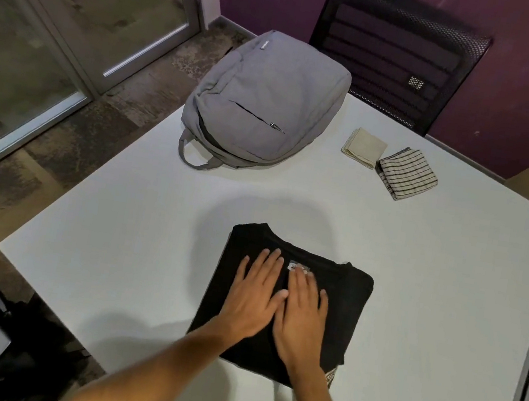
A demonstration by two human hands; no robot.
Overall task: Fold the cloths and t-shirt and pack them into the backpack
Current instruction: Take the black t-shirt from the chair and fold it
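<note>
Both hands are lying flat, fingers straight: left hand and right hand are pressing side by side on the folded black t-shirt near the tabletop's near edge. Farther off, beige cloth and striped cloth are resting folded, touching. Grey backpack is lying zipped at the far left corner, before a black chair.

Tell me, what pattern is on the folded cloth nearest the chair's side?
The striped cloth is cream with dark stripes, in the head view.
</note>
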